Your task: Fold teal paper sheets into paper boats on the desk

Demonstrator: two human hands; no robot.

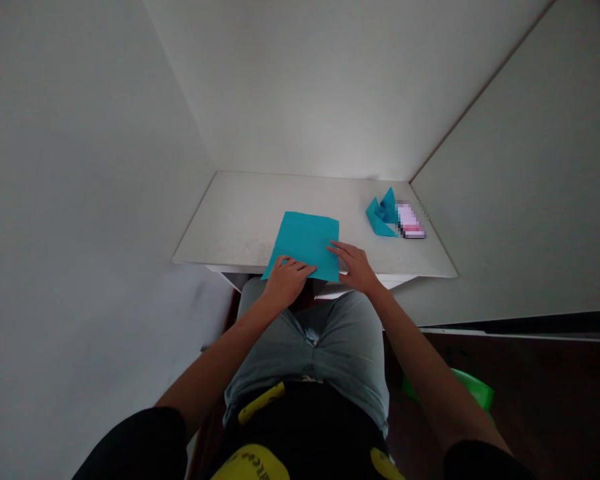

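Observation:
A blue sheet of paper [305, 233] lies near the front edge of the white desk, its near edge reaching past the desk's edge. My left hand [287, 280] rests on the near part of the sheet, fingers laid flat and pointing right. At the sheet's right edge is my right hand [355, 265], its fingers stretched out and apart, the tips touching the paper. A folded blue paper shape [381, 215] stands farther back on the right, away from both hands.
Beside the folded shape lies a phone [411, 221], its screen pixelated. The white desk [240, 200] meets walls at the back and right. Below right, a green plastic object [473, 387] is partly hidden by my right arm.

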